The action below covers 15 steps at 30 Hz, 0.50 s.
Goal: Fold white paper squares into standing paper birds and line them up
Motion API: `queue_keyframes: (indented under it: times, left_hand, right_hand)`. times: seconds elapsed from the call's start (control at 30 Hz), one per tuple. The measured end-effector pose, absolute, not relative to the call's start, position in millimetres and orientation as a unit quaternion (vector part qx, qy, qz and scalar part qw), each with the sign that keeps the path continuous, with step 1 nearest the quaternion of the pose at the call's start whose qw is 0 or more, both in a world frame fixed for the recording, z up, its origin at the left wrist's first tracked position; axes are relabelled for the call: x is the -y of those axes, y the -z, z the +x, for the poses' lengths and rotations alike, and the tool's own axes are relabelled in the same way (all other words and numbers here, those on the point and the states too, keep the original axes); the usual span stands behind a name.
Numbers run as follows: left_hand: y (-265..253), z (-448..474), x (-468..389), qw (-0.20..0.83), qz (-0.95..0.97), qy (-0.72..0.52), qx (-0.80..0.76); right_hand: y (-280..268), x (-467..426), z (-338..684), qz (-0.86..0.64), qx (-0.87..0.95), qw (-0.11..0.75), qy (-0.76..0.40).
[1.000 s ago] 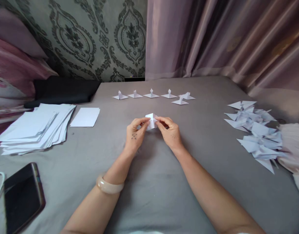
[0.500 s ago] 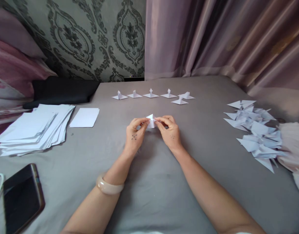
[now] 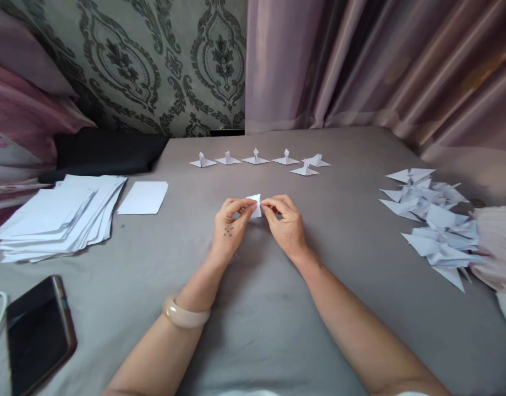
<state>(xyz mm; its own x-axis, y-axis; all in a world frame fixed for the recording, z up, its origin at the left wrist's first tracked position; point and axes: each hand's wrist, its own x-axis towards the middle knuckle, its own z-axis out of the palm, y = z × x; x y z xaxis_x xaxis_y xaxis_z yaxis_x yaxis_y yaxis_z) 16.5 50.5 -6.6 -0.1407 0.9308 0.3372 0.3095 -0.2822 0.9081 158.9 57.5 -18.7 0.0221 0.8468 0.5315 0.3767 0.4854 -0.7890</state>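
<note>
A small folded piece of white paper is held up between my two hands over the grey cloth. My left hand pinches its left side between thumb and fingers. At the paper's right edge, my right hand has its thumb and forefinger pressed together on it. Beyond the hands, several folded white paper figures stand in a row, each with flat pointed sides and an upright middle. One figure sits slightly in front of the row's right end.
To the left lie a stack of white paper sheets, a smaller pile of white paper and a phone with a white cable. At right is a heap of folded paper pieces beside pale fabric. A black cloth item rests at back left.
The folded paper has turned and now looks narrower, its right half no longer spread toward my right hand. My left fingertips have shifted slightly right.
</note>
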Motion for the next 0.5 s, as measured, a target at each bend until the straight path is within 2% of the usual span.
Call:
queue_keyframes:
  times: [0.5]
  left_hand:
    - [5.5,15.1,-50.5,0.343,0.572,-0.536,-0.518]
  right_hand:
    - [16.1,-58.3,161.5,-0.452,0.689,0.528,-0.208]
